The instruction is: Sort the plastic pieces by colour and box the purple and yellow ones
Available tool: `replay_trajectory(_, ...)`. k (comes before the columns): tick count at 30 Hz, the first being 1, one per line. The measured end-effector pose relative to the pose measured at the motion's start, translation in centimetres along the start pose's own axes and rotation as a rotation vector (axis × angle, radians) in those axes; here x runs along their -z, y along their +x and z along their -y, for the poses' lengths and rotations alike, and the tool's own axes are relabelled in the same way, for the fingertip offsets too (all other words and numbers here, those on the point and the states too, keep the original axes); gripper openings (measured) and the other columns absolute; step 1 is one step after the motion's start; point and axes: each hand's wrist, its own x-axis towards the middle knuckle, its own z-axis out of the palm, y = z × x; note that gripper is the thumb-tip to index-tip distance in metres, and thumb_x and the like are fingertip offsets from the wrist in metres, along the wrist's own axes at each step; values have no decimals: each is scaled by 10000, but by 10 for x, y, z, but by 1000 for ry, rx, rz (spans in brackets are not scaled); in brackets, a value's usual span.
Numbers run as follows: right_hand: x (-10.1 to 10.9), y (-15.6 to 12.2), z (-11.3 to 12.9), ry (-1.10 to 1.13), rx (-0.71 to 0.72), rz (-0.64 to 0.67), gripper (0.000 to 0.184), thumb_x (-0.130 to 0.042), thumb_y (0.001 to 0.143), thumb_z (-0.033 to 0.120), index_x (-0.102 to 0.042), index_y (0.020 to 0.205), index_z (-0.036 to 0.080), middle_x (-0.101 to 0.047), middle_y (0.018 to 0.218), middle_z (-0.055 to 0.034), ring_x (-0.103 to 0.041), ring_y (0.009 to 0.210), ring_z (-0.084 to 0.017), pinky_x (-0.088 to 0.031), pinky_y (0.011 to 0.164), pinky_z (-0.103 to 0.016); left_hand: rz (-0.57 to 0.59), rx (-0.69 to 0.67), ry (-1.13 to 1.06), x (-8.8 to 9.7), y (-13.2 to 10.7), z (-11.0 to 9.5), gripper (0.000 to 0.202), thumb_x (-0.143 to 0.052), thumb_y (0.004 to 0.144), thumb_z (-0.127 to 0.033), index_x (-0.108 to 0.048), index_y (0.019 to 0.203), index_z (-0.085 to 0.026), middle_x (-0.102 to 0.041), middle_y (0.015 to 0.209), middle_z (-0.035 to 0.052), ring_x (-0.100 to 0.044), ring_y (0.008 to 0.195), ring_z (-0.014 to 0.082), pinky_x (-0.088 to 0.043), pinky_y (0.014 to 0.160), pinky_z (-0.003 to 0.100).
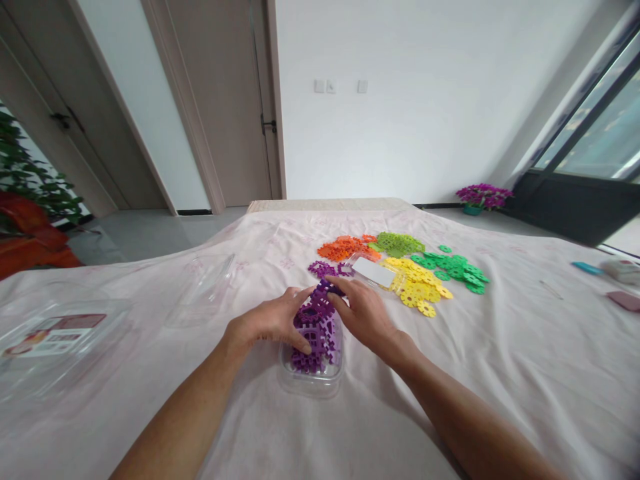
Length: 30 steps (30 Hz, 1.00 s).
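A small clear plastic tub (311, 384) stands on the pink cloth in front of me, heaped with purple snowflake pieces (320, 333). My left hand (273, 323) curls round the left side of the purple heap, fingers pressed on it. My right hand (361, 313) presses on the top and right side of the same heap, fingers bent. A few loose purple pieces (324, 269) lie just beyond the tub.
Beyond lie piles of orange (345, 248), light green (400, 243), yellow (417, 283) and dark green (457, 267) pieces, with a clear box (375, 272) among them. A clear lid (203, 290) and a larger clear box (55, 340) lie left. Small items (617, 273) sit far right.
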Motion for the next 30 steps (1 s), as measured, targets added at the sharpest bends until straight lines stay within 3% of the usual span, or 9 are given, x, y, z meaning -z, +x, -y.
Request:
replay_trajectory(7,-5,-1,-3,-78,118,15,323,-530,955,272,-621,1254,193,-673,1193,-93,-560,1097,-250,-416,961,-385,-21,12,-43,4,1,-10,974,-819,627,-416,-368,1486,-329,-481,1425,83,-477,1301,306,-354,1114,414)
replay_trajectory(11,0,-1,-4,-74,150,38,263,-553,939,251,-666,1172,204,-700,1080,-87,-570,1024,-234,-421,928,-374,-36,-8,-25,5,1,-13,847,-768,699,-382,-408,1464,-330,-502,1433,66,-457,1331,293,-332,1125,395)
replay_trajectory(14,1,-3,-1,-80,203,105,218,-585,919,278,-703,1095,221,-713,1017,-81,-569,1048,-243,-406,941,-383,-58,9,-28,4,1,-11,834,-771,697,-385,-428,1454,-308,-479,1466,74,-465,1325,302,-336,1119,395)
replay_trajectory(17,-1,-5,1,-104,239,179,263,-605,897,279,-693,1139,227,-717,1043,-83,-533,1164,-270,-380,989,-408,-55,28,-27,3,1,-10,884,-784,682,-404,-401,1471,-295,-422,1516,84,-431,1356,310,-326,1126,396)
replay_trajectory(23,-3,-7,1,-114,206,149,318,-610,897,306,-663,1198,218,-697,1108,-103,-513,1200,-279,-367,1006,-421,-10,30,-15,3,1,-9,1042,-839,593,-420,-341,1501,-298,-380,1535,91,-409,1370,320,-326,1129,403)
replay_trajectory(26,-5,-7,1,-87,228,186,332,-676,850,320,-674,1168,226,-703,1045,-88,-535,1147,-274,-388,973,-401,-30,34,2,1,1,-8,1075,-855,561,-401,-336,1499,-322,-389,1523,82,-428,1354,321,-337,1122,405)
replay_trajectory(30,-4,-3,-1,-20,196,133,239,-663,858,251,-699,1092,219,-704,943,-65,-586,974,-224,-416,907,-360,-52,38,7,-2,2,-6,1053,-850,570,-390,-347,1494,-340,-422,1490,79,-471,1317,319,-366,1105,406)
